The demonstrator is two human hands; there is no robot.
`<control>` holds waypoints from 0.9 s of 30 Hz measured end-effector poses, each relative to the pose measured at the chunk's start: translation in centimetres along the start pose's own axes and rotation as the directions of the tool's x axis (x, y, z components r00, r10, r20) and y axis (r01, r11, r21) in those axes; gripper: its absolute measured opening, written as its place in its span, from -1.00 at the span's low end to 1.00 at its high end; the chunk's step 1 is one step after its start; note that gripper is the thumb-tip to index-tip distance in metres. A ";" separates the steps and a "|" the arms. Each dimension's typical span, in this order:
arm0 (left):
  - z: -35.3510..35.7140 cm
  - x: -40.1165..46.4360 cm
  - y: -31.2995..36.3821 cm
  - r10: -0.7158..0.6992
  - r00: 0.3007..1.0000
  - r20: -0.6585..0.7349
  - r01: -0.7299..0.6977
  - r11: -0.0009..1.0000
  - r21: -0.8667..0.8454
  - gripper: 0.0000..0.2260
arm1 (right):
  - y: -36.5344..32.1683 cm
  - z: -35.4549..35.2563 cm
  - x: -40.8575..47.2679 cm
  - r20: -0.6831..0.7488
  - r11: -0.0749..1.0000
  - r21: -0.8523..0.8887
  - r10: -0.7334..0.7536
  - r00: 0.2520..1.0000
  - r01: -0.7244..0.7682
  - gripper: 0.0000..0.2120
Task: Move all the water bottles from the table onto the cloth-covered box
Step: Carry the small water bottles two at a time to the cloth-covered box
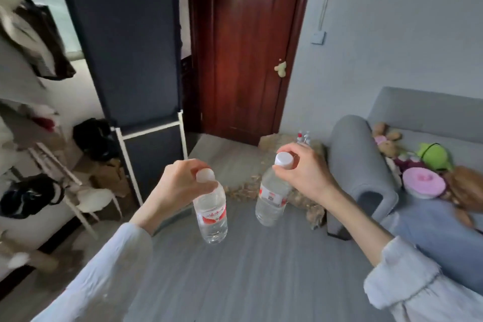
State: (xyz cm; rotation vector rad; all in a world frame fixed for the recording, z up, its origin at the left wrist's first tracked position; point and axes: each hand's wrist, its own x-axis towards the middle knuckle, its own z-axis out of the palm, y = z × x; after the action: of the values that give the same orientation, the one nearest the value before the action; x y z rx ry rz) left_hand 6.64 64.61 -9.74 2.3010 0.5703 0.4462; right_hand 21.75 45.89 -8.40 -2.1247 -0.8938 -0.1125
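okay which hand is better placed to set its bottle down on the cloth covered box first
Right, probably. The right hand holds its bottle by the cap, nearer the cloth-covered box; the left hand and its bottle sit farther back.

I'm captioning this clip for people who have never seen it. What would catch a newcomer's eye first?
Two clear water bottles held by their white caps, centre frame: the left bottle in the left hand, the right bottle in the right hand. Behind them stands a dark red door. At right, bright plush toys lie on a grey sofa.
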 end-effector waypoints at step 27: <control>33.7 57.6 1.6 -0.077 0.934 0.348 0.108 0.992 -0.071 -0.75 | 43.0 -0.4 41.1 0.022 0.875 -0.177 0.460 0.887 -0.450 -0.79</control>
State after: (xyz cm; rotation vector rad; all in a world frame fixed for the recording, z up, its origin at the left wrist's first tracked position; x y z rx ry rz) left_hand 71.29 74.51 -23.01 2.1878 0.4701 0.0173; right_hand 79.72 50.50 -21.21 -2.4523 -0.4041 0.1286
